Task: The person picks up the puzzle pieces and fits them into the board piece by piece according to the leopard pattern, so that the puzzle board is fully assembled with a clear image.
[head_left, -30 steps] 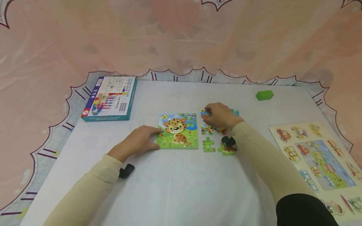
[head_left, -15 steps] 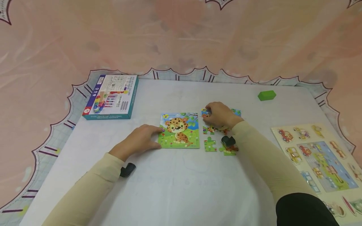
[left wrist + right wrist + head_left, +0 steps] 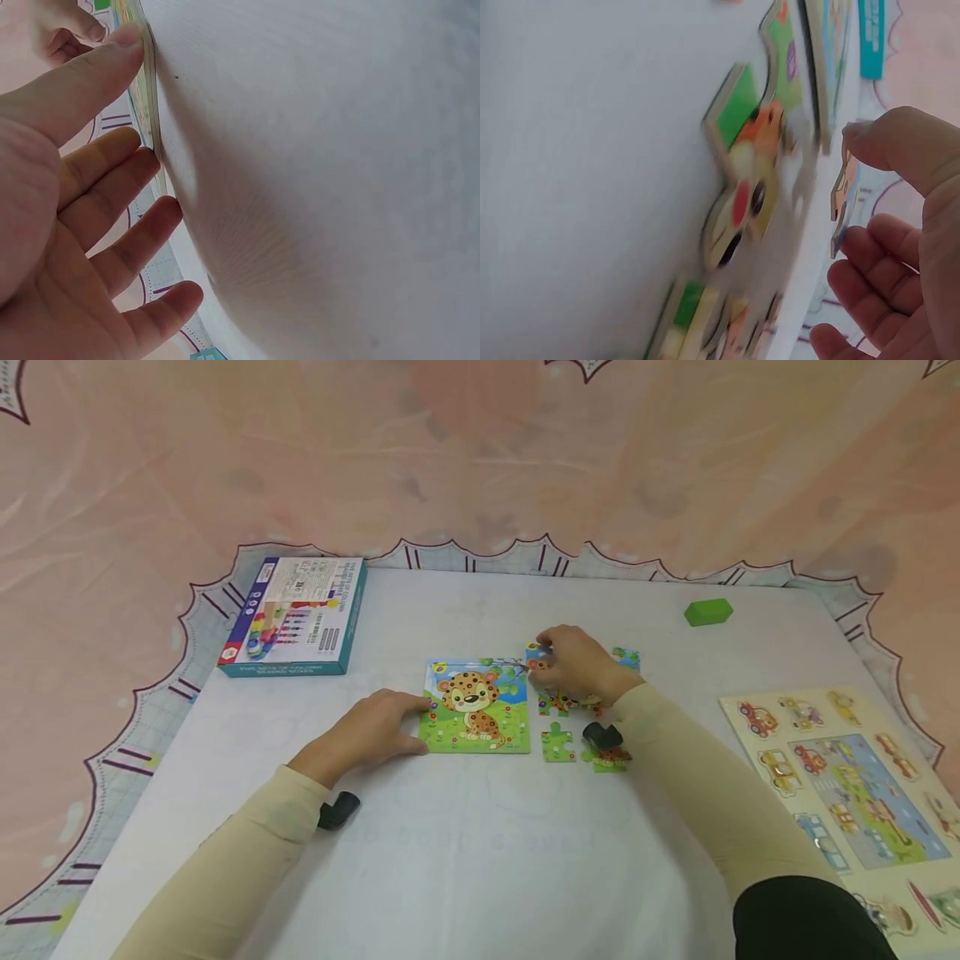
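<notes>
A square leopard puzzle board [image 3: 474, 708] lies flat on the white table. My left hand [image 3: 375, 731] touches its left edge with thumb and fingertips, the fingers nearly straight; the left wrist view shows the fingers [image 3: 124, 180] against the board's side. To the right of the board, my right hand [image 3: 581, 662] pinches a jigsaw piece [image 3: 845, 180] between thumb and fingers, raised off the table in the right wrist view. Beneath and around that hand lie several loose jigsaw pieces [image 3: 557, 743], partly hidden by the hand and the wrist camera.
At the back left stands a flat printed box [image 3: 296, 614]. A green block [image 3: 708, 612] sits at the back right. Along the right side lies a larger peg-puzzle board [image 3: 757, 810] with vehicle pictures. A patterned curtain [image 3: 480, 460] hangs behind the table [image 3: 450, 860].
My right hand has lifted the jigsaw piece and moved slightly left and away, toward the leopard board's upper right corner. The left hand stays at the board's edge.
</notes>
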`<state>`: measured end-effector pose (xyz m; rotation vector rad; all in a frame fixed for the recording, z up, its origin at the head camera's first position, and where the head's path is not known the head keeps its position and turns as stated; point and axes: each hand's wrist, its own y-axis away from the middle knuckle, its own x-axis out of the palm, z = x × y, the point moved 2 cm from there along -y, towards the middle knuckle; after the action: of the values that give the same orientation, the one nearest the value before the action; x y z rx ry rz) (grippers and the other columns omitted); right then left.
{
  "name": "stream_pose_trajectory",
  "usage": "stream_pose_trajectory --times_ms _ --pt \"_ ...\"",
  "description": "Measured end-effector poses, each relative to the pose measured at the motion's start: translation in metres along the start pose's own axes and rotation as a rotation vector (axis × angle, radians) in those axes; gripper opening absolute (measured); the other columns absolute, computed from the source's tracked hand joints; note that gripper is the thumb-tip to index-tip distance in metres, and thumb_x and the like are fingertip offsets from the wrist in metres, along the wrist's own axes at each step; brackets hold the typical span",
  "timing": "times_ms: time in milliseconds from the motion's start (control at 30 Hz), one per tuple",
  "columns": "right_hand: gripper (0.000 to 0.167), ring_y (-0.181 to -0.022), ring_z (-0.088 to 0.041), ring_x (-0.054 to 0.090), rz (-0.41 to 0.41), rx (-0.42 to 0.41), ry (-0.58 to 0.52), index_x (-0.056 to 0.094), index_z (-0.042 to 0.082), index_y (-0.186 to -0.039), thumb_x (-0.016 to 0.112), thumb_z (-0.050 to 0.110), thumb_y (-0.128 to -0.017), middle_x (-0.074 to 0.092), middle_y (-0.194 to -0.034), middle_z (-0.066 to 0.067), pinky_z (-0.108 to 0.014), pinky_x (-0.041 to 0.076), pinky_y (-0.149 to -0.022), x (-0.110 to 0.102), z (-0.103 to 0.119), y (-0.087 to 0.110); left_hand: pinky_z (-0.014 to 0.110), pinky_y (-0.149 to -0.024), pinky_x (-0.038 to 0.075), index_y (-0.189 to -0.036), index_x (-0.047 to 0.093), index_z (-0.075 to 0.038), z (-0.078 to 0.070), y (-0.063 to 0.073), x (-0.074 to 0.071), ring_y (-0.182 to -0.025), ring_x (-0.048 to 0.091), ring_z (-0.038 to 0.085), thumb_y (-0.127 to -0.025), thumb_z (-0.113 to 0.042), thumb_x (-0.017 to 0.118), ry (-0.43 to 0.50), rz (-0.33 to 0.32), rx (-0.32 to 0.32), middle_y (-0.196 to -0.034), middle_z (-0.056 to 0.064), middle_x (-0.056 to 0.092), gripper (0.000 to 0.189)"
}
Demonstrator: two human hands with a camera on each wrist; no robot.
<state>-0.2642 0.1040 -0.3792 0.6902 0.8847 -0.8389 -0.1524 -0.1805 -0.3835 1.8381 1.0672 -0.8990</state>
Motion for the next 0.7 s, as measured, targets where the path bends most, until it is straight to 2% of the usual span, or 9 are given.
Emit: stream_pose_trajectory --times_ms 333,700 --pt "0.063 -0.13 -0.034 0.048 0.023 -0.089 0.037 0.05 -0.006 -0.14 0.069 0.029 -0.092 0.055 -0.137 -0.019 -0.045 0.038 -0.111 0.008 0.021 -0.006 0.052 -0.111 0.037 -0.14 0.059 -0.009 -0.001 0.002 0.0 -0.133 0.045 0.035 -0.083 -0.025 0.083 0.006 0.001 -0.012 -0.14 0.014 0.056 0.064" --pt "0.062 -0.13 -0.033 0.048 0.053 -0.132 0.062 0.05 -0.005 -0.14 0.069 0.029 -0.093 0.055 -0.136 -0.018 -0.043 0.037 -0.112 0.017 0.038 -0.008 0.052 -0.11 0.038 -0.14 0.059 -0.01 -0.001 0.002 0.0 -0.133 0.046 0.035 -0.083 -0.025 0.083 0.004 0.002 -0.011 -0.141 0.013 0.056 0.064"
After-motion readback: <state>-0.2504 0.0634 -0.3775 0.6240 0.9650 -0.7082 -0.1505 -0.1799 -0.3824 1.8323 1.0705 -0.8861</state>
